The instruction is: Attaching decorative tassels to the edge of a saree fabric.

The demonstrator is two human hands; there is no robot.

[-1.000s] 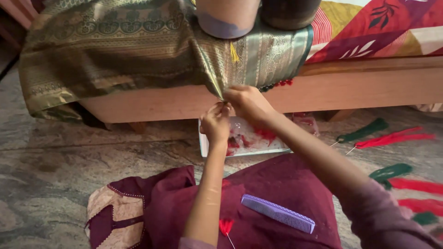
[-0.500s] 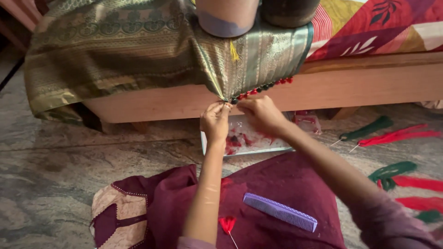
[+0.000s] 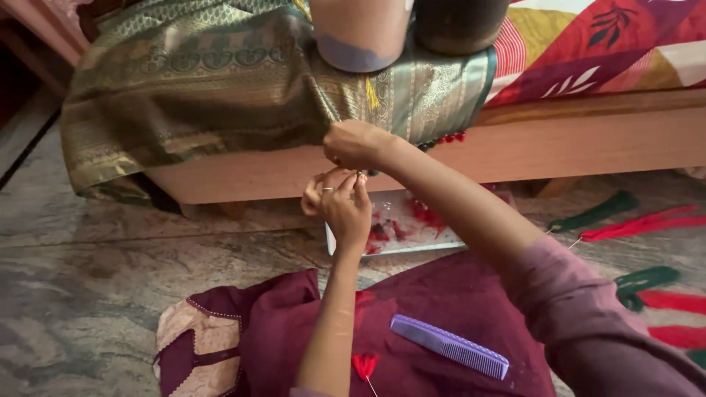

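Observation:
A green and gold woven cloth (image 3: 213, 88) hangs over the edge of a wooden bed (image 3: 588, 147). My right hand (image 3: 357, 143) grips the cloth's lower hem, the arm in a mauve sleeve reaching in from the right. Just below it my left hand (image 3: 342, 209), with a ring on one finger, pinches what looks like a fine thread at the hem. It is too small to make out fully. Small red and green beads (image 3: 445, 138) line the hem to the right of my hands.
A clear tray (image 3: 412, 228) with red bits lies on the stone floor under my hands. A purple comb (image 3: 448, 345) and a small red tassel (image 3: 364, 365) rest on maroon cloth (image 3: 279, 331). Green tassels (image 3: 596, 213) and red tassels (image 3: 643, 222) lie right. Two pots (image 3: 360, 33) weigh the cloth down.
My right hand has moved up and to the left onto the hem. My left hand stays just beneath it, still pinching. The view has shifted slightly.

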